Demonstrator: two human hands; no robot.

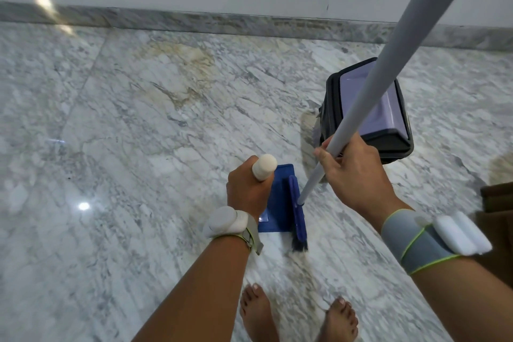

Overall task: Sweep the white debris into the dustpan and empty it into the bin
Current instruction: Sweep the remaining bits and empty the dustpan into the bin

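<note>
Floor: pale veined marble floor (125, 119) runs to a grey skirting at the far wall; glare spots sit on the left.

Left hand: your left hand (247, 189) is wrapped tight around the cream-capped dustpan handle (263, 167), a white sensor band on the wrist.

Dustpan: the blue dustpan (280, 203) rests on the floor just beyond your bare feet, partly hidden under that hand.

Broom head: the blue broom head (297, 216) stands at the pan's right edge, its dark bristles touching the floor at the near end.

Debris: no white debris can be told apart, on the floor or in the pan; the pale stone and motion blur hide it.

Right hand: your right hand (358, 172) is clenched on the grey broom pole (388, 78), which rises to the top right corner.

Bin: the black bin (369, 108) with a lilac lid stands just beyond your right hand, lid apparently shut.

Step in hand: you appear to be on the sweeping stroke, drawing the bristles toward the pan.

Next move: it likely calls for holding the pan lip flat to the floor, finishing the stroke, then carrying it level to the bin, whose lid must be opened.

Writing: no brand, label or lettering can be read anywhere.
</note>
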